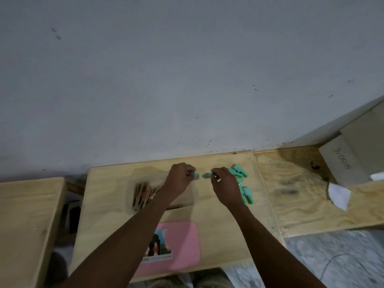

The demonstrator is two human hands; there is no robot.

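Observation:
My left hand (pixel 180 180) pinches a small green piece (pixel 196 175) at its fingertips, above the far part of a wooden table (pixel 218 221). My right hand (pixel 225 187) pinches a second small green piece (pixel 206 175) close beside it; the two pieces are a small gap apart. Several green pieces (pixel 242 175) lie in a pile just right of my right hand, and more of the green pieces (pixel 247 195) lie nearer, partly hidden by that hand.
A clear tray (pixel 133 190) holding several reddish-brown sticks sits under my left wrist. A pink case (pixel 182 244) with a picture lies at the front edge. White boxes (pixel 342 163) and crumpled paper (pixel 339 196) are on the right table. A wall rises behind.

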